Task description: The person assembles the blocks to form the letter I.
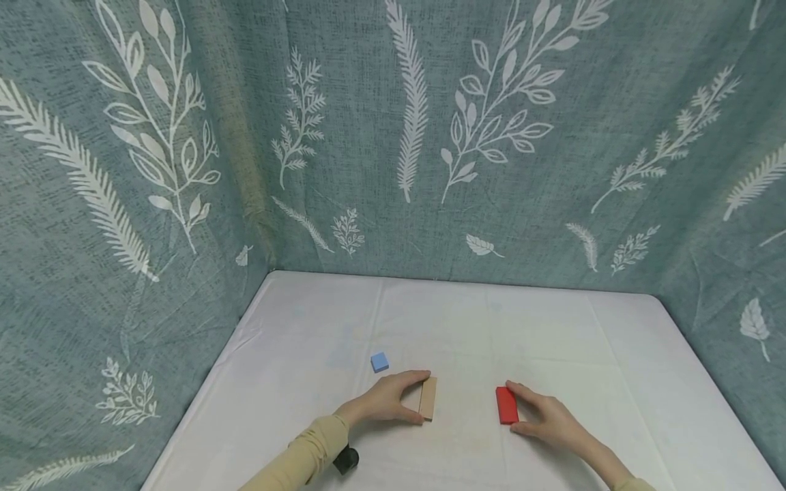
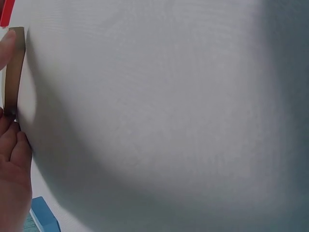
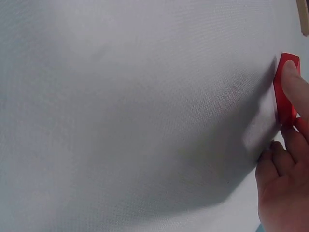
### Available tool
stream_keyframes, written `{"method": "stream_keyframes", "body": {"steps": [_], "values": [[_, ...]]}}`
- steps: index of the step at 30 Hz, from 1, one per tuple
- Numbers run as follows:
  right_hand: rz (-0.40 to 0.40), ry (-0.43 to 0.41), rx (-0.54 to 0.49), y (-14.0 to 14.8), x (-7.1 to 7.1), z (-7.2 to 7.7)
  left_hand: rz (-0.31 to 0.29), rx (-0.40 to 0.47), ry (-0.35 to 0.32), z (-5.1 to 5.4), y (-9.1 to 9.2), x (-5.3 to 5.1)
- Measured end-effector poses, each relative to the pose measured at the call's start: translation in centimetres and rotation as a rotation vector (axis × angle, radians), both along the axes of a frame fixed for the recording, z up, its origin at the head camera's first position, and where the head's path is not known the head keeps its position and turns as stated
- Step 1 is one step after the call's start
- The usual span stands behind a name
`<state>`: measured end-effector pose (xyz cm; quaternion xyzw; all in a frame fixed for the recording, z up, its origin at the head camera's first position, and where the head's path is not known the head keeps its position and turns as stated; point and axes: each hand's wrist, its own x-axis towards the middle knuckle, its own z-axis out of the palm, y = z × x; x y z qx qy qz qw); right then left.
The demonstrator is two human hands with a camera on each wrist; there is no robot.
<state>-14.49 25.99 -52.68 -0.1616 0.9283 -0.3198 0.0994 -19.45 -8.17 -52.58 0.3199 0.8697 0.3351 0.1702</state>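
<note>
A tan wooden block (image 1: 428,399), long and flat, is pinched at its two short ends by my left hand (image 1: 388,397), thumb at the near end and fingers at the far one. To its right, my right hand (image 1: 548,417) grips a red block (image 1: 507,406) the same way. The left wrist view shows the wooden block (image 2: 14,72) between thumb and fingers at the left edge. In the right wrist view the thumb presses on the near end of the red block (image 3: 286,92). Beyond the left wrist lies a small blue block (image 1: 379,362), touched by neither hand.
A white cloth (image 1: 454,327) covers the table. Under the left forearm a black object (image 1: 346,459), probably the wrist camera, sticks out. Green curtains (image 1: 368,136) with white leaf prints hang behind the table and on both sides.
</note>
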Motion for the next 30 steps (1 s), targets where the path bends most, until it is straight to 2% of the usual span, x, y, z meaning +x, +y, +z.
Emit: {"method": "stream_keyframes", "body": {"steps": [8, 18, 30], "values": [[-0.016, 0.005, -0.005, 0.03, 0.01, -0.11, 0.016, 0.026, -0.013, -0.18, 0.03, -0.06], [-0.034, 0.058, -0.004, 0.09, 0.00, -0.55, 0.038, 0.050, -0.010, -0.09, 0.10, 0.02], [-0.068, 0.034, -0.042, -0.01, -0.05, -0.34, 0.055, 0.047, -0.047, -0.34, 0.21, -0.48]]}}
